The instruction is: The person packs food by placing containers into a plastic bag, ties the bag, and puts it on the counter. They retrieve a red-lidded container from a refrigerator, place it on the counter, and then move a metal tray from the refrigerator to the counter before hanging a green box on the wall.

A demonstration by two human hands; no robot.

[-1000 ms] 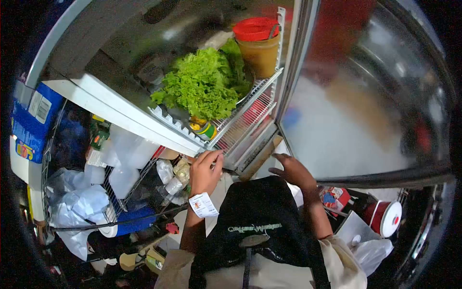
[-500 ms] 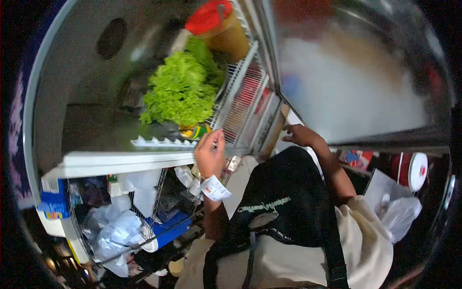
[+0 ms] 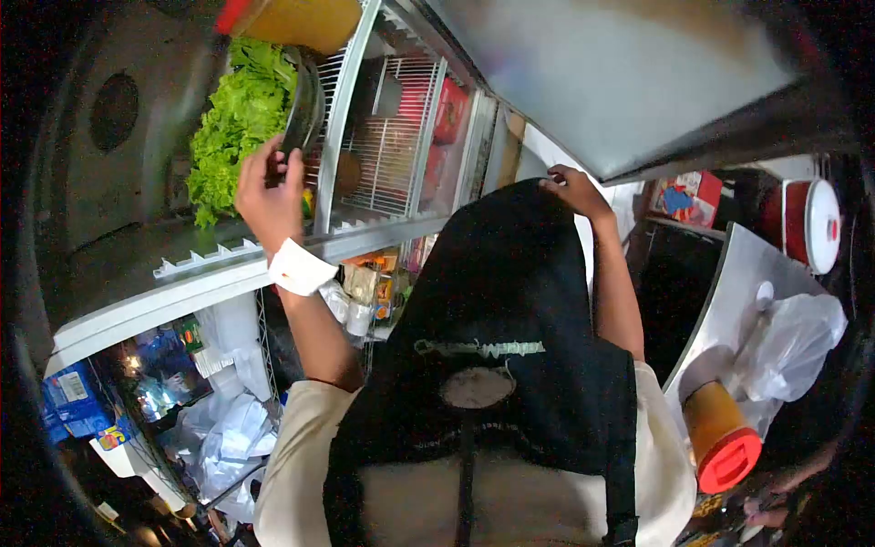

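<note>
Inside an open fridge, green leafy lettuce rests in a dark round bowl on a white wire shelf. My left hand, with a white tag at the wrist, is raised in front of the lettuce near the bowl's lower edge. Its fingers are apart and curved, with nothing between them. My right hand is by the top of the black apron, close to the fridge door's edge, fingers bent; whether they hold anything is too small to tell.
Above the lettuce sits a container of orange-brown content. A frosted door stands open at upper right. Lower right are a red-lidded container, a plastic bag and a red-and-white round tub. Racks with bags stand lower left.
My left hand has moved left and up toward the lettuce, its fingers now spread. My right hand is slightly higher. The view has shifted, bringing the red-lidded container at lower right into sight.
</note>
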